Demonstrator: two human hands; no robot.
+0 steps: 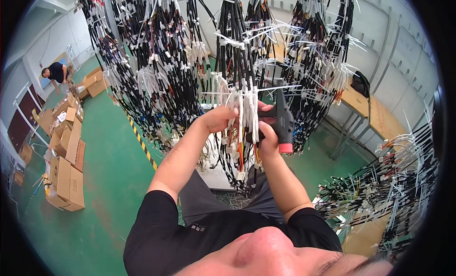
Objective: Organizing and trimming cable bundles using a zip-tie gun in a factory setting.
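Note:
In front of me hangs a bundle of wire harnesses (232, 52), black above, with white-sleeved branches, white connectors and some red and yellow wires lower down. My left hand (219, 118) is closed at the left side of the white-sleeved branches (247, 112), its fingertips partly hidden among them. On the right side, my right hand (269, 136) is wrapped round a black pistol-shaped tool (284, 117) with a red end pointing down. The tool's front reaches in against the branches; its tip is hidden. Pale cable-tie tails (280, 87) stick out sideways just above my hands.
More hanging harnesses (152, 62) crowd the left, and others (308, 52) the right. Another harness pile (380, 185) lies at lower right. Wooden tables (354, 98) stand at back right. Cardboard boxes (69, 181) line the left, where another person (58, 72) bends over.

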